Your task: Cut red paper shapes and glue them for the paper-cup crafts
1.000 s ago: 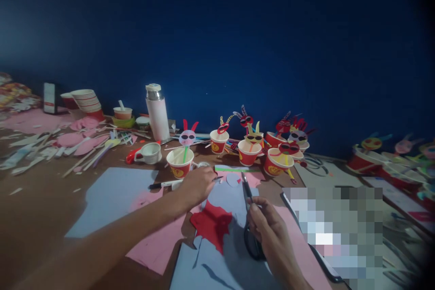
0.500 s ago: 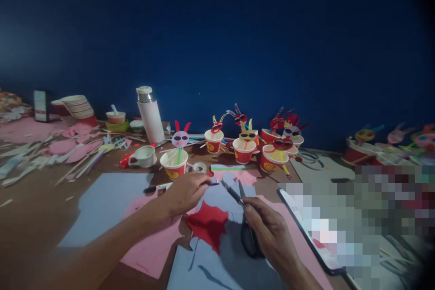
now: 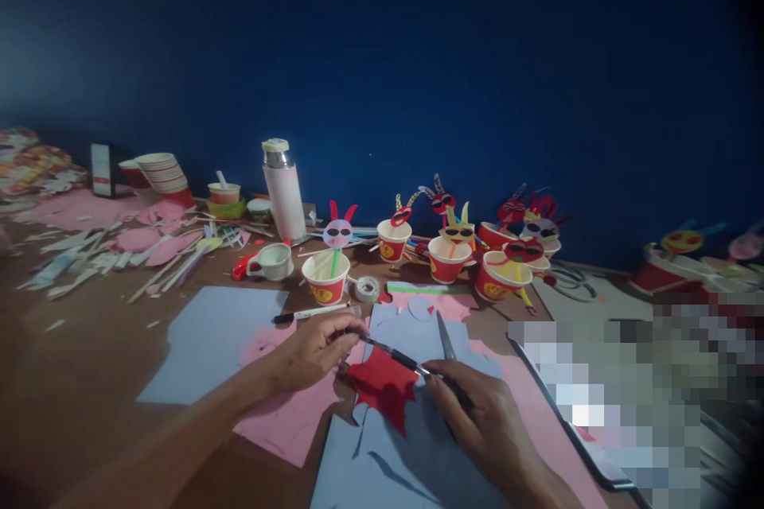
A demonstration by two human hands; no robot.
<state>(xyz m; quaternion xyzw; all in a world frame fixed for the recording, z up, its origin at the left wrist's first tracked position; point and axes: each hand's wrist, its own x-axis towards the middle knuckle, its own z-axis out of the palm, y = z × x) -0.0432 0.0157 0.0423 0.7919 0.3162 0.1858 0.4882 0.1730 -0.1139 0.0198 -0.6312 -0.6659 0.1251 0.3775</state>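
My right hand (image 3: pixel 477 406) grips a pair of black-handled scissors (image 3: pixel 446 338), whose blades are spread apart. One blade points away from me; the other, dark one reaches left to my left fingertips. My left hand (image 3: pixel 322 346) is closed in a pinch at that blade's tip; whatever small dark thing it holds is mostly hidden. Below the scissors, a red spiky-edged paper cutout (image 3: pixel 382 390) lies on pale blue paper (image 3: pixel 382 461). Beyond them are a pale round paper piece (image 3: pixel 421 308) with a small red bit and a pink sheet with a green strip.
Paper cups with paper faces, one being a pink-faced cup (image 3: pixel 325 278), stand at the back. Nearby are a tape roll (image 3: pixel 366 289), a marker (image 3: pixel 313 312), a white mug (image 3: pixel 274 262) and a flask (image 3: pixel 285 199). Scraps lie left; a tablet-like device (image 3: pixel 597 461) lies right.
The scissors have opened from shut and turned left, bringing one blade to my left fingers. My left hand has drawn back slightly towards me. The view has shifted a little.
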